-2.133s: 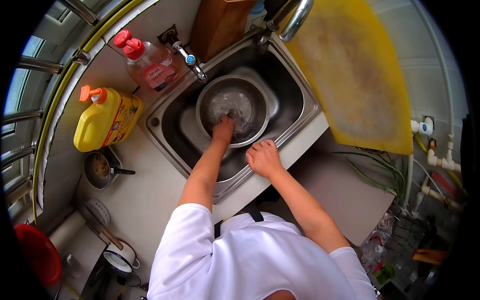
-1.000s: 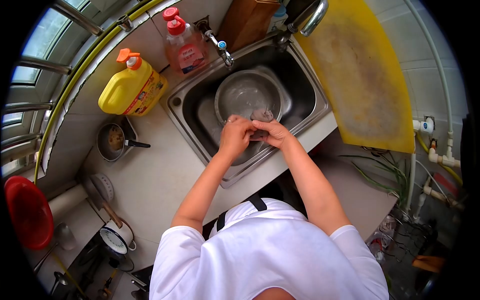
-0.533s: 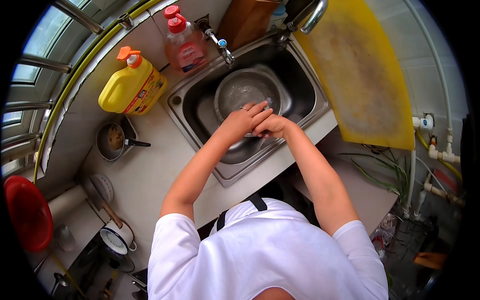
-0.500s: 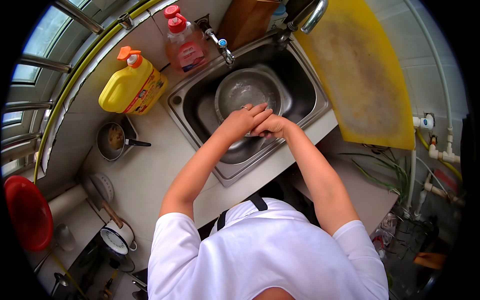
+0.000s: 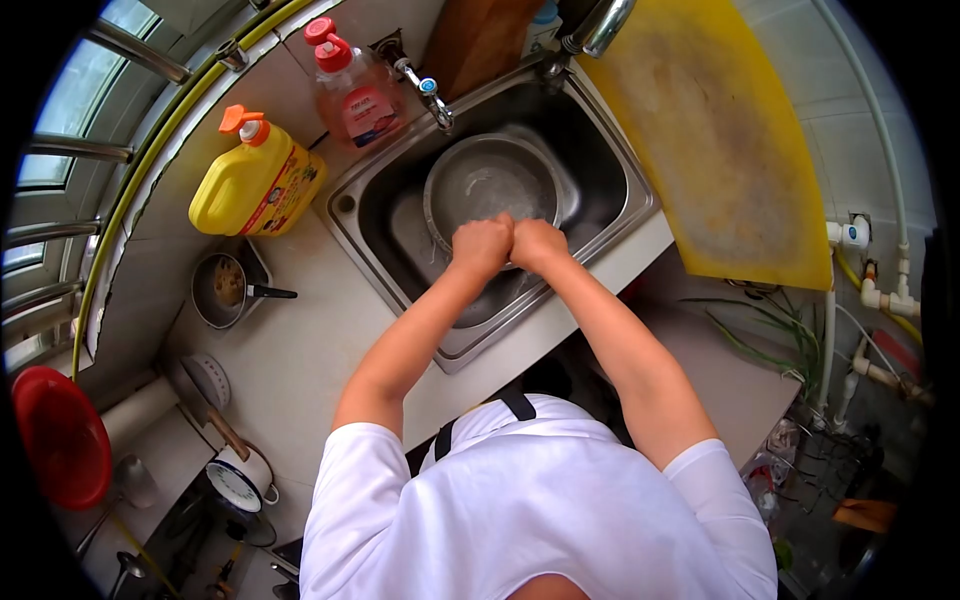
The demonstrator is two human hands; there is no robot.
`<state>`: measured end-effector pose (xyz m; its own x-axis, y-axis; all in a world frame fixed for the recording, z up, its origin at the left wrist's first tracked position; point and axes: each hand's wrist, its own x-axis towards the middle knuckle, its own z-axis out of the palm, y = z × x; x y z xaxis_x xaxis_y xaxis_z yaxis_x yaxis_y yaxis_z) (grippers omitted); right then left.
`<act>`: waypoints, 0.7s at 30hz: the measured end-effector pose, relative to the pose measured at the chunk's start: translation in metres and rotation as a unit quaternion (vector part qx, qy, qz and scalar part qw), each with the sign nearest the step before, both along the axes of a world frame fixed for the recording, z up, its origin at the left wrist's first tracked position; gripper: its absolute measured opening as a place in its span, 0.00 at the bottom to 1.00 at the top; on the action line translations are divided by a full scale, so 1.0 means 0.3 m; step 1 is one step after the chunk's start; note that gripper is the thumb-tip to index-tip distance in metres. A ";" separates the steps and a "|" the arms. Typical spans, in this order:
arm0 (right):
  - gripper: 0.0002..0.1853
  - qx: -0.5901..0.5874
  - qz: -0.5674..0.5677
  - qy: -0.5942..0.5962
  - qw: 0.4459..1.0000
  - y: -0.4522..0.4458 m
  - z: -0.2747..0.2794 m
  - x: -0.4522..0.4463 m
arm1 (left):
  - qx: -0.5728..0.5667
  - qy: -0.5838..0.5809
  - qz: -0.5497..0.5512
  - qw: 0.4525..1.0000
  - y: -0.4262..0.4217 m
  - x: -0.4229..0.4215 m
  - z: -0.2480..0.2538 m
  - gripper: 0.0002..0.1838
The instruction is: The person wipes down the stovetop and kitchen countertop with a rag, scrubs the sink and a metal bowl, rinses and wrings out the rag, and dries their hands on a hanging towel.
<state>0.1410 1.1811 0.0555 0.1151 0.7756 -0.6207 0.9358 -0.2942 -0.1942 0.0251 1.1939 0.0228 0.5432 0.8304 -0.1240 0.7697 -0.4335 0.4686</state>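
Note:
Above the near edge of a round metal basin [image 5: 548, 176], my left hand [image 5: 481, 246] is curled closed. My right hand [image 5: 539, 243] is closed too, its knuckles pressed against the left. Whatever the fingers may hold is hidden from above. The basin has water in it and sits inside the stainless steel sink [image 5: 612, 180]. Behind the sink's far edge are a small tap [image 5: 430, 92] and a larger curved faucet [image 5: 603, 30].
A pink pump bottle [image 5: 360, 100] and a yellow pump jug [image 5: 255, 180] stand left of the sink. A small black-handled pan [image 5: 212, 290] rests on the counter. The yellow cutting board [image 5: 720, 150] leans at right, above green stalks [image 5: 790, 340].
My hands have gone from overlapping, with the left fingers laid over the right, to two closed fists side by side. The view has shifted slightly.

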 end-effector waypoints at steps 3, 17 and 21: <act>0.13 0.029 0.061 -0.023 0.997 -0.009 0.002 0.014 | -0.066 0.001 0.031 0.997 -0.020 0.001 0.021 0.10; 0.31 0.268 -0.233 0.283 0.891 -0.228 0.028 0.217 | 0.131 0.125 -0.103 0.978 -0.115 -0.039 -0.390 0.17; 0.27 0.133 -0.389 0.478 0.776 -0.300 0.229 0.266 | 0.010 0.131 -0.183 0.974 -0.138 -0.009 -0.391 0.09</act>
<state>0.2209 1.0913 0.1244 0.1984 0.8174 -0.5408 -0.1144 -0.5287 -0.8411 0.0224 1.1525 -0.0945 0.7552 0.5903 -0.2851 0.6540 -0.7085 0.2653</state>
